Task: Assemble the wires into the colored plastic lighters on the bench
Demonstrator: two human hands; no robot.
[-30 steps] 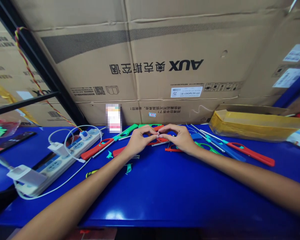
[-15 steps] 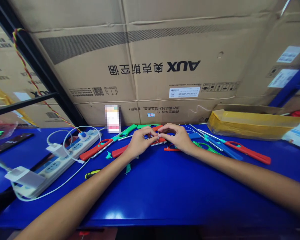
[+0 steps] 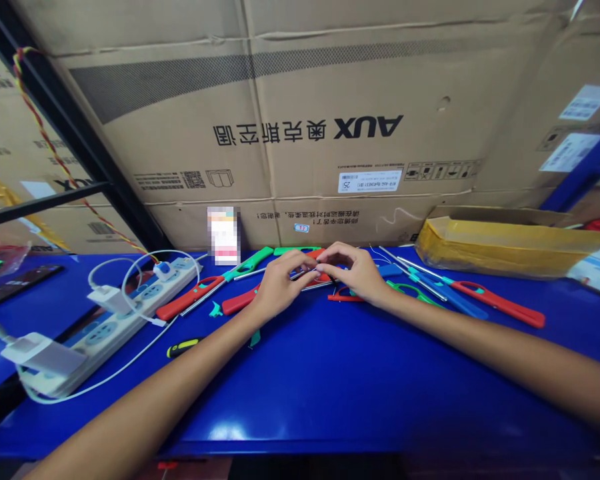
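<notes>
My left hand (image 3: 283,287) and my right hand (image 3: 355,270) meet above the blue bench top (image 3: 330,393), fingertips pinching a small dark part (image 3: 325,269). Its shape is too small to tell. Beneath my hands lie a red lighter handle (image 3: 237,301) and a green one (image 3: 250,262), partly hidden. A red long-nosed lighter (image 3: 497,303) and a blue one (image 3: 450,300) lie to the right, beside a green ring-shaped handle (image 3: 410,290). Another red lighter (image 3: 183,300) lies to the left, near small teal pieces (image 3: 216,310).
A power strip (image 3: 100,333) with white chargers and cables sits at left, near a phone (image 3: 20,287). A yellow-and-black screwdriver handle (image 3: 183,347) lies nearby. Large cardboard boxes (image 3: 280,133) stand behind the bench, and an open yellow-taped carton (image 3: 505,247) sits at right.
The whole scene has drifted slightly left in view. My hands stay together, still pinching the small dark part.
</notes>
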